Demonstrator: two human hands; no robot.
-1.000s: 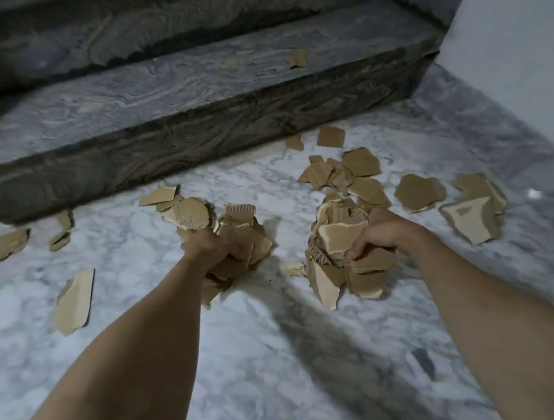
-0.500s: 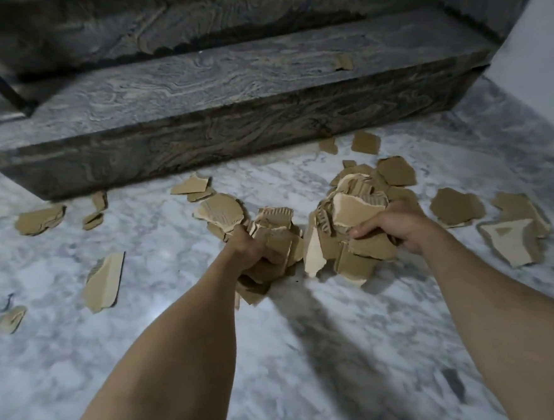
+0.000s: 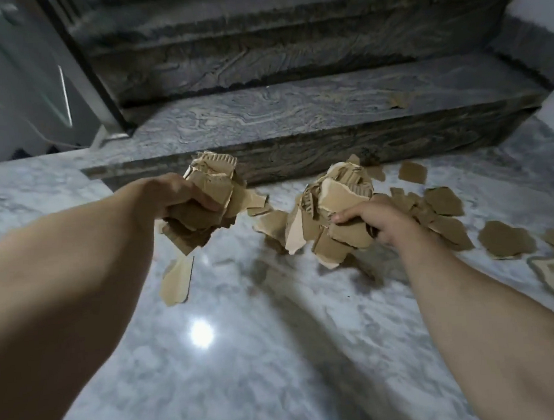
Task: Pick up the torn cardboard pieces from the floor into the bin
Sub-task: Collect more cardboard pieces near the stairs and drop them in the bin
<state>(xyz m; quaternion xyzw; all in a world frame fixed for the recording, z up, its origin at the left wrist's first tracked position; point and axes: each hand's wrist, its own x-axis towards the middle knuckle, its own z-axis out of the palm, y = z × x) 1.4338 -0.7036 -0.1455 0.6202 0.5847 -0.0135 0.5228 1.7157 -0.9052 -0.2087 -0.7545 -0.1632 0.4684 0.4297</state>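
My left hand grips a thick bundle of torn brown cardboard pieces, held above the marble floor. My right hand grips a second bundle of cardboard pieces, also off the floor. One loose piece shows below the left bundle; whether it lies on the floor or is falling I cannot tell. Several more torn pieces lie on the floor to the right of my right hand. No bin is in view.
Dark veined stone steps rise straight ahead, with one cardboard scrap on the lowest tread. A white door or panel stands at the far left. White marble floor spreads toward me. A pale wall borders the right.
Both hands have risen from the floor with their bundles. The view has swung left and up, so the steps and the left doorway show more. A piece hangs or drops under the left bundle.
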